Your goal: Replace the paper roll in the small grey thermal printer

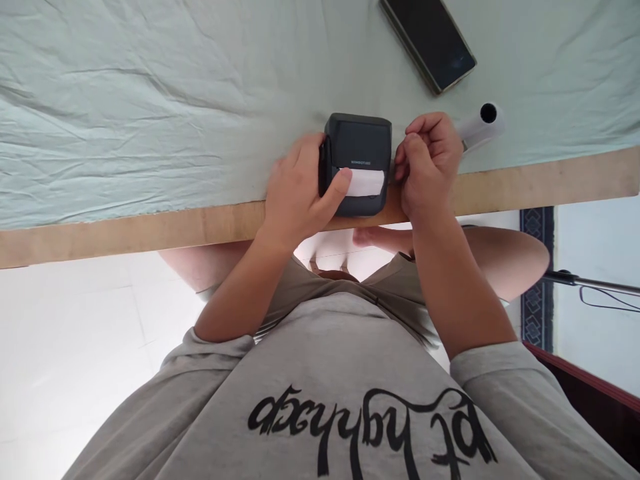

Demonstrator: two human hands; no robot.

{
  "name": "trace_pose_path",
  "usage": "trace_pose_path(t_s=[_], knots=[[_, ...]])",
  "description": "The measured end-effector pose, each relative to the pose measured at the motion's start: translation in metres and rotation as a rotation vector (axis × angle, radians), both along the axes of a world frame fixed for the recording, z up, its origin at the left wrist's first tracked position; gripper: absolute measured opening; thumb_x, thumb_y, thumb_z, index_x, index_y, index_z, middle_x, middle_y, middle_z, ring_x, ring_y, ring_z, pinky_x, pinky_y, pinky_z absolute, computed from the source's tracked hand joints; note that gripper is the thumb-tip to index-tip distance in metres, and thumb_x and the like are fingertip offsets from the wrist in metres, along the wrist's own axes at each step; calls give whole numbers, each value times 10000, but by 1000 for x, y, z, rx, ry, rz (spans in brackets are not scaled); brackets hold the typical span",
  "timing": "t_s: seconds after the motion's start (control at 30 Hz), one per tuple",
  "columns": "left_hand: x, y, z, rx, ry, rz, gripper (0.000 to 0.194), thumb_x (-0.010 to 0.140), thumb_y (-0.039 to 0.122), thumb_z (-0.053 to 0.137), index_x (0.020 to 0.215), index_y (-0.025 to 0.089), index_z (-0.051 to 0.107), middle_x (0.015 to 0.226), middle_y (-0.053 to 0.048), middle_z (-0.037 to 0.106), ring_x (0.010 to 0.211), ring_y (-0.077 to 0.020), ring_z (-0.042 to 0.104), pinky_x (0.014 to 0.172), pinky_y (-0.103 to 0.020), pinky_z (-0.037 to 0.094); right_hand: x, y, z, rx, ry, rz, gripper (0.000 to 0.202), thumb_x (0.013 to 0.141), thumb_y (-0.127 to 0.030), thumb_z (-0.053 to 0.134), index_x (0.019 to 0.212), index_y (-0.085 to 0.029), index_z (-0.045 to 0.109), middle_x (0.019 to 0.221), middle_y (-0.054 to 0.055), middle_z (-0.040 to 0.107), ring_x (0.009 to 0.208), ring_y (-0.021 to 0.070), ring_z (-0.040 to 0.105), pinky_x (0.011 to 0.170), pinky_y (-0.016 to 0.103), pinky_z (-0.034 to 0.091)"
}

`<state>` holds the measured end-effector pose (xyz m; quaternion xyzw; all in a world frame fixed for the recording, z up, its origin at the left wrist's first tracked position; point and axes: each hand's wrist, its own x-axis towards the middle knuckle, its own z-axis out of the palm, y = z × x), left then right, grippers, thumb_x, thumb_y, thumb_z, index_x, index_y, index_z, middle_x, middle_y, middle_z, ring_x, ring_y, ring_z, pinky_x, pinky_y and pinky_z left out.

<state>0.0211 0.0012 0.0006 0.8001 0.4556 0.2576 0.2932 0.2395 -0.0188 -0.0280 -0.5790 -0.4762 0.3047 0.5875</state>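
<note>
1. The black device (361, 141) is held at the table (200, 227)'s near edge by the left hand (300, 185), fingers along its left side, thumb on the paper strip (369, 183).
2. The right hand (431, 163) is placed just right, fingers curled; anything pinched cannot be told.
3. Steadying seems in hand; a firm left hold seems called for next.
4. The device's contents are hidden.

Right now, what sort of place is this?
Probably a room in someone's home, though I can't be sure. There's a wrinkled pale green cloth over a wood-edged surface, a phone lying on it, and a light tiled floor below.
</note>
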Motion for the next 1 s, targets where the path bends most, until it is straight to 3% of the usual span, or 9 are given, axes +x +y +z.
trace_pose_path(t_s=[0.23,0.37,0.6,0.87,1.0], knots=[[2,-1,-2,8,0,33,810,989,818,67,1368,268,525,1333,-158,666,1226,-329,658,1046,-513,506,-3,-2,6,-8,-3,-7,330,926,-610,675,912,-297,573,640,-64,510,508,100,424,457,274,353],[2,0,-6,43,-38,37,786,989,830,112,1332,277,554,1294,-144,680,1187,-326,667,999,-505,525,-4,-3,11,-19,-15,-7,271,960,-544,656,910,-294,563,634,-61,492,509,94,395,460,266,348],[0,4,-13,93,-99,32,684,1017,795,227,1303,281,577,1236,-125,711,1139,-320,693,939,-499,546,-6,-2,11,24,63,-1,321,924,-570,692,885,-272,578,620,-71,473,483,77,390,429,244,318],[-4,0,-9,69,-28,-9,740,1026,771,206,1417,234,532,1364,-165,681,1249,-322,664,1040,-478,510,1,-4,-2,51,-40,6,339,944,-649,621,945,-312,582,655,-49,483,514,105,437,462,268,355],[-9,-4,-6,20,13,-77,742,1002,737,345,1557,249,424,1509,-168,591,1413,-366,561,1146,-529,453,-1,-4,-3,86,-78,37,306,967,-614,604,981,-309,583,689,-50,488,528,97,445,508,266,394]])
